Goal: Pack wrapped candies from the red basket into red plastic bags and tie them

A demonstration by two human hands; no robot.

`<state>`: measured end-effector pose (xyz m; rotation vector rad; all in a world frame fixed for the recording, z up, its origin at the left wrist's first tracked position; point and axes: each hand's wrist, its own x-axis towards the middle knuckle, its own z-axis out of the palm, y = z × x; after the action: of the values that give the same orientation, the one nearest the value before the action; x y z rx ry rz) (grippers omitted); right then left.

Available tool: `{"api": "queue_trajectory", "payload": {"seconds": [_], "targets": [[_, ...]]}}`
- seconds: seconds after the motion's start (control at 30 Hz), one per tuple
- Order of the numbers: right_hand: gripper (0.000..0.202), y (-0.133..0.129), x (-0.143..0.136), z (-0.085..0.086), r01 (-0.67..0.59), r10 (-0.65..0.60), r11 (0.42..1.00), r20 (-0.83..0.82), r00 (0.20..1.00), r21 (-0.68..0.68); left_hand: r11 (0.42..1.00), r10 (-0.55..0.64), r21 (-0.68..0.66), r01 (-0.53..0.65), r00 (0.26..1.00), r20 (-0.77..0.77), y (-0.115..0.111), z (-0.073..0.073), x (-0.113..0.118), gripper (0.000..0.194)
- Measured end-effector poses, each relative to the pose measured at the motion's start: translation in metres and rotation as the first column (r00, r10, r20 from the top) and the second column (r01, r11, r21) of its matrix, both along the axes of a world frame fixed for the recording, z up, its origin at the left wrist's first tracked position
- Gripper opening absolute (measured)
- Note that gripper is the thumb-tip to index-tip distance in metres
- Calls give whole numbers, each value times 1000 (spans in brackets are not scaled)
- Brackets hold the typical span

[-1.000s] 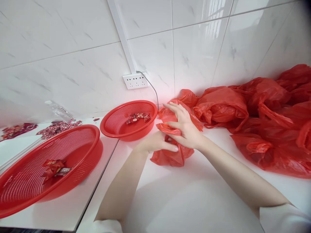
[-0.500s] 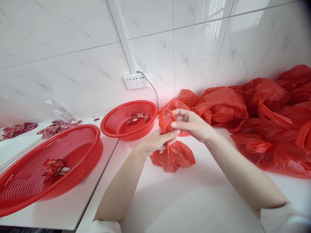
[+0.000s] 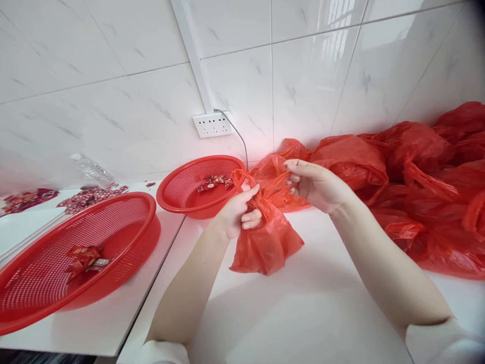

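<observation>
Having drawn apart, my left hand (image 3: 239, 213) grips the cinched plastic bag (image 3: 267, 246); my right hand (image 3: 317, 187) pinches its handle (image 3: 274, 184).

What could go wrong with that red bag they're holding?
The thin red bag might tear at its bunched neck, where the left hand grips it. Its loose top stretches toward the right hand, so a hard tug there could rip it too. And the left hand is close to the small red basket, so a bump might jostle the little packets inside.
</observation>
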<state>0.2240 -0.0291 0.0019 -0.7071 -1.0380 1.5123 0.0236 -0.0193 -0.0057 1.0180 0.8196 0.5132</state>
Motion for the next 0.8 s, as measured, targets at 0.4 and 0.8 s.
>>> {"api": "queue_trajectory", "payload": {"seconds": [0.4,0.8], "targets": [[28,-23,10,13,-42,-87,930,328,941,366,990,70,-139,-10,898,434,16,-8,-4,32],[22,-5,6,-7,-168,-170,938,825,539,303,950,136,186,-252,867,479,16,7,-18,23]]}}
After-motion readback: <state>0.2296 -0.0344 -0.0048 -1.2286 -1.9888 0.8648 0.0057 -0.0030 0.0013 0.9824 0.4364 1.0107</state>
